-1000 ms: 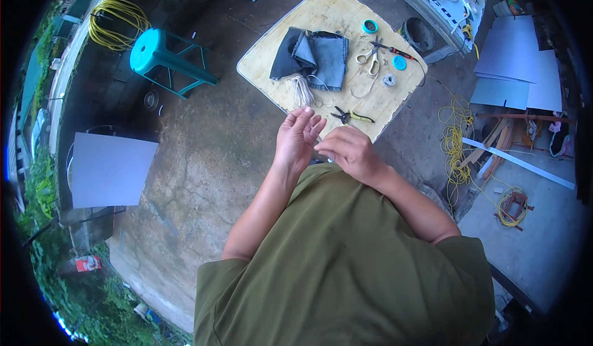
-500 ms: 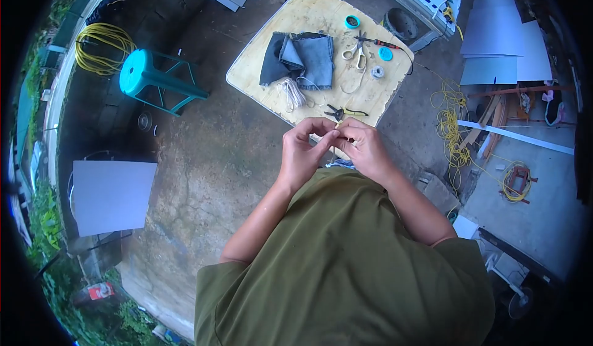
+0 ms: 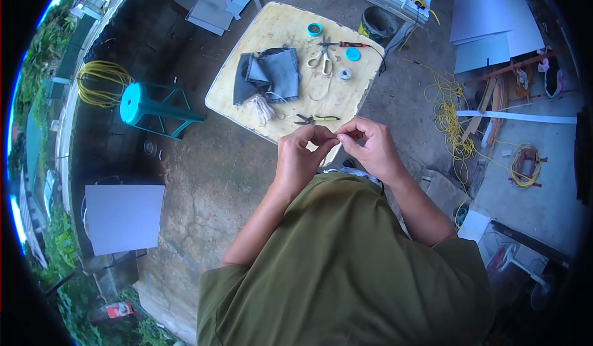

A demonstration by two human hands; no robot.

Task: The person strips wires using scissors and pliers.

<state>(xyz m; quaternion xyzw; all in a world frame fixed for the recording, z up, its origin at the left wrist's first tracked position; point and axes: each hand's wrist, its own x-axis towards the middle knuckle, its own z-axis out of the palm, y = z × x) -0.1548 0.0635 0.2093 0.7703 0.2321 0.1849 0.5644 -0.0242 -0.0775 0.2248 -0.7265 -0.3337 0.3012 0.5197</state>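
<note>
My left hand (image 3: pixel 301 157) and my right hand (image 3: pixel 372 148) meet fingertip to fingertip over the near edge of the wooden table (image 3: pixel 247 55). Both are closed in a pinch; whatever sits between the fingertips is too small to make out. Just beyond the hands lies a pair of pliers (image 3: pixel 317 119) with yellow-green handles. Farther up the tabletop are folded denim fabric (image 3: pixel 281 74) and a bundle of white cord (image 3: pixel 262 109). Scissors (image 3: pixel 321 60), a soldering iron (image 3: pixel 352 44), a spool of wire (image 3: pixel 344 73), a round teal tin (image 3: pixel 314 29) and its blue lid (image 3: pixel 352 54) lie at the right side.
A teal stool (image 3: pixel 131 104) stands left of the table, near a coil of yellow hose (image 3: pixel 102 83). Tangled yellow cord (image 3: pixel 454 117) spreads over the floor at right. A dark bucket (image 3: pixel 380 23) stands behind the table. A white panel (image 3: pixel 125 219) is at lower left.
The view has shifted, so the table and its things appear farther left and slightly lower. My hands stay pinched together, with the right hand's fingers now a little more apart from the left.
</note>
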